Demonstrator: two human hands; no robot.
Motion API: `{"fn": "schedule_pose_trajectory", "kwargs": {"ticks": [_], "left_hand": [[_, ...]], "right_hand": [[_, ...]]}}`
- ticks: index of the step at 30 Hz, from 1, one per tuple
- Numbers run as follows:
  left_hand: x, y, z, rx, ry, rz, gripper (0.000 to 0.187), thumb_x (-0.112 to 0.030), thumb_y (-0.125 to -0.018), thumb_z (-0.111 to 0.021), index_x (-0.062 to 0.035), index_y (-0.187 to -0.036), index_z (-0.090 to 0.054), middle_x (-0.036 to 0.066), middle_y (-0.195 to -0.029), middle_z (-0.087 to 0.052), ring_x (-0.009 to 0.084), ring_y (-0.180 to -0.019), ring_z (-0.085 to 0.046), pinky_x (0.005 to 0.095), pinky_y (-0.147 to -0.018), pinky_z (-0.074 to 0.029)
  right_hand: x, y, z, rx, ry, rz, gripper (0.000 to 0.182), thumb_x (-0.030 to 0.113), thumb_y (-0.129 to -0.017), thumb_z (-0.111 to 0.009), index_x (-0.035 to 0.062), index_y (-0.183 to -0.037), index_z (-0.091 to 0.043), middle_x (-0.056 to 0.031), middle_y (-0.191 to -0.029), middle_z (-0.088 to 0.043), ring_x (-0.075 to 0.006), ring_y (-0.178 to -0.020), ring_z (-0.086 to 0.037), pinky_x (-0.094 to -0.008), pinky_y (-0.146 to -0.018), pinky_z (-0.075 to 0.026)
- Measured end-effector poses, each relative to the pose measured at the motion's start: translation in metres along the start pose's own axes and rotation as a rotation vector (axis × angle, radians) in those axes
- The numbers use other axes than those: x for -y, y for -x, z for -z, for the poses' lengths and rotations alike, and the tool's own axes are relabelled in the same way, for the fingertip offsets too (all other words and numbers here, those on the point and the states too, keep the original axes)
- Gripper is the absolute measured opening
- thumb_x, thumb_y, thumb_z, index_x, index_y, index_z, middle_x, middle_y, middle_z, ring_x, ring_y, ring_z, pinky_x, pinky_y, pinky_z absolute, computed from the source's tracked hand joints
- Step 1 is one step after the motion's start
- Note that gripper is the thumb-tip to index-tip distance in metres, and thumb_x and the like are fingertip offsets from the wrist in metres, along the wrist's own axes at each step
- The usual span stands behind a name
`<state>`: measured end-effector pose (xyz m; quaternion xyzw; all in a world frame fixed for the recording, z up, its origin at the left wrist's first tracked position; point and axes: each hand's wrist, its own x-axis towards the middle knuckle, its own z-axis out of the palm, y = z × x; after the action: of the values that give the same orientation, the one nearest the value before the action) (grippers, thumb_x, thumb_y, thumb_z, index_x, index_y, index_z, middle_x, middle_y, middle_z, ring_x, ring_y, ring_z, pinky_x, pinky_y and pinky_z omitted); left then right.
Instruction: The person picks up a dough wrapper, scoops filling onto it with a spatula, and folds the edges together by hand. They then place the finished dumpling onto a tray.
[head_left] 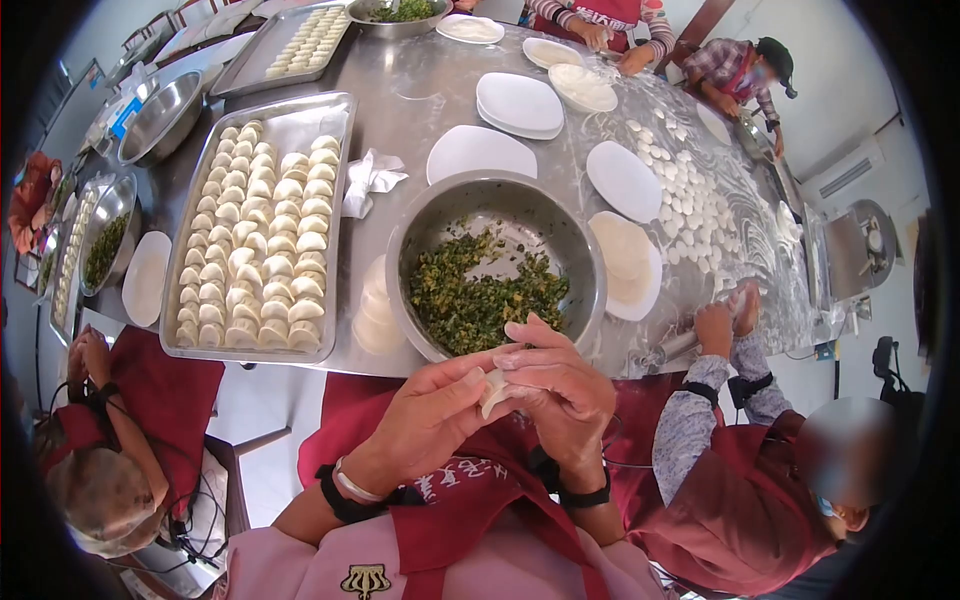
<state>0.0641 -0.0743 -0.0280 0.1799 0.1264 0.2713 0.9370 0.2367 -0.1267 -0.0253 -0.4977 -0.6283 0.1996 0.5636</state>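
A pale folded dumpling (492, 394) is pinched between both hands, just in front of the large metal bowl (402, 300). My left hand (428, 412) is closed, with its thumb and fingers on the dumpling's left side. My right hand (565, 395) curls round the other side, its fingers bent over the top. Part of the dumpling is hidden by the fingers. Chopped green and yellow filling (480, 300) covers much of the bowl's bottom. A stack of round wrappers (380, 318) lies against the bowl's left side.
To the left, a metal tray (340, 150) holds rows of dumplings. A crumpled white cloth (373, 182) and white plates (482, 152) lie farther back. On the right, a person's hands (728, 318) hold a rolling pin (675, 347) near floured dough pieces (690, 195).
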Motion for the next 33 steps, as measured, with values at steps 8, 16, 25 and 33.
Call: {"fn": "schedule_pose_trajectory", "kwargs": {"ticks": [8,16,25,33], "left_hand": [[-0.006,0.001,0.001,0.03,-0.04,0.029,0.052,-0.024,-0.108,-0.042,0.0112,-0.144,-0.036,0.017,-0.137,-0.052,0.0232,-0.128,-0.052,0.0388,-0.112,-0.042],[-0.001,0.002,0.002,-0.033,-0.061,0.025,0.056,-0.032,-0.106,-0.044,0.0102,-0.142,-0.038,0.017,-0.137,-0.053,0.0243,-0.128,-0.053,0.0426,-0.112,-0.041],[-0.001,-0.002,0.0,0.005,-0.183,-0.065,0.053,-0.018,-0.105,-0.05,0.008,-0.147,-0.034,0.013,-0.138,-0.052,0.0203,-0.128,-0.052,0.0378,-0.107,-0.046],[0.008,-0.001,0.009,-0.029,-0.483,-0.275,0.052,-0.003,-0.099,-0.057,0.0062,-0.147,-0.038,0.011,-0.138,-0.054,0.0173,-0.123,-0.054,0.0344,-0.104,-0.047]], "right_hand": [[0.015,-0.009,0.001,0.089,0.058,-0.112,0.026,0.008,-0.075,-0.079,0.0036,-0.1,-0.072,-0.0111,-0.111,-0.073,-0.0364,-0.123,-0.06,-0.0509,-0.102,-0.048],[-0.003,-0.004,0.002,0.202,-0.006,0.062,0.024,0.009,-0.072,-0.08,0.0087,-0.094,-0.072,-0.0075,-0.111,-0.074,-0.0369,-0.127,-0.057,-0.0537,-0.108,-0.04],[0.001,-0.004,-0.003,0.074,0.088,0.047,0.023,0.003,-0.078,-0.077,0.0065,-0.1,-0.074,-0.012,-0.106,-0.074,-0.0386,-0.118,-0.063,-0.0489,-0.104,-0.046],[0.01,-0.004,-0.026,-0.182,0.055,-0.031,0.015,0.001,-0.082,-0.075,0.0031,-0.096,-0.072,-0.0141,-0.104,-0.074,-0.0368,-0.113,-0.066,-0.0484,-0.1,-0.05]]}}
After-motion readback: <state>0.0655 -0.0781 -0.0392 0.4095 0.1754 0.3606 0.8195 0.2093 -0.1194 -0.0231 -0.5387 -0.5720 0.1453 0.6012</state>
